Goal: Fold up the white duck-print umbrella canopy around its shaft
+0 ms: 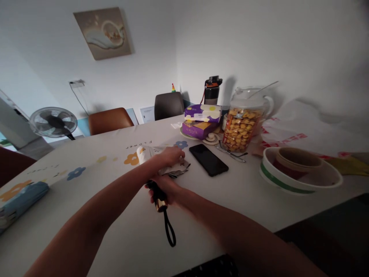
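A folded umbrella (150, 154) with a white printed canopy lies on the table in front of me. My right hand (163, 189) is wrapped round its black handle with a gold ring, and a black wrist loop (169, 231) trails toward me. My left hand (170, 157) rests curled over the folded canopy, gripping the fabric. A black phone (208, 159) lies flat just to the right of my left hand.
A clear jar of yellow snacks (241, 127), purple boxes (201, 120), a dark bottle (212, 90) and stacked paper bowls (300, 169) stand at the right. A blue folded umbrella (20, 202) lies at the left edge. Chairs (109, 120) and a fan (53, 122) stand beyond the white flower-print table (95, 161).
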Demonstrator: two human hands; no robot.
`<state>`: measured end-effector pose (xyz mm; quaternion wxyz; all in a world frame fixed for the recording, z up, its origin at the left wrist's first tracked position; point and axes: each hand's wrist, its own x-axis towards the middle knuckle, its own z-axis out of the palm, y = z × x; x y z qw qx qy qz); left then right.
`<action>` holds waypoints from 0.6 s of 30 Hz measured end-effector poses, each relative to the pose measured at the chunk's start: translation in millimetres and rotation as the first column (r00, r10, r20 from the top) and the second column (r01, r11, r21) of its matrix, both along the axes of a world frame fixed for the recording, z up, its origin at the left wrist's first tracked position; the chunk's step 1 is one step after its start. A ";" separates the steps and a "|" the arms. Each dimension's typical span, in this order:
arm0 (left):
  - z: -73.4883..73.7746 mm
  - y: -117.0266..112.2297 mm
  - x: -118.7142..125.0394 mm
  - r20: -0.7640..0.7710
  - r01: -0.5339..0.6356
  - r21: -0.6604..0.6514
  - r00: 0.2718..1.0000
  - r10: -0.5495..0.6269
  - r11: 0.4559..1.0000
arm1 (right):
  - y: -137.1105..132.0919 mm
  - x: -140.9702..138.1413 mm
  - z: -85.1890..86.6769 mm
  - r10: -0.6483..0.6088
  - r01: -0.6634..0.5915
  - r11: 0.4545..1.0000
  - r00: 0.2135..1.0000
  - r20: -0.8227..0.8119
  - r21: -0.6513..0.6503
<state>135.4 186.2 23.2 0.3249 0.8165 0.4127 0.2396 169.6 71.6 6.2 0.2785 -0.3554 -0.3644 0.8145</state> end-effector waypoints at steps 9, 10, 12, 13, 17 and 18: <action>52.9 -13.1 -32.8 -0.006 -0.157 0.397 0.985 0.174 0.904 | -0.5 1.2 5.0 -0.013 0.011 0.992 1.000 -0.009 -0.122; 60.5 -17.4 -40.3 -0.017 -0.195 0.419 0.975 0.222 0.887 | -0.2 0.8 4.1 -0.015 0.015 0.992 1.000 -0.002 -0.124; 71.4 -27.4 -57.9 0.003 -0.285 0.406 0.951 0.310 0.868 | 1.0 -0.5 1.4 -0.024 0.023 0.993 1.000 -0.008 -0.115; 74.2 -33.1 -67.7 0.046 -0.331 0.369 0.940 0.339 0.868 | 1.8 -1.2 -0.2 -0.026 0.023 0.994 1.000 -0.018 -0.107; 65.5 -58.3 -109.6 0.329 -0.470 0.170 0.855 0.400 0.866 | 4.1 -3.1 -5.6 -0.041 0.036 0.996 0.998 -0.051 -0.086; 59.2 -64.7 -119.7 0.378 -0.491 0.127 0.827 0.416 0.862 | 4.1 -3.2 -6.2 -0.049 0.045 0.996 0.998 -0.050 -0.082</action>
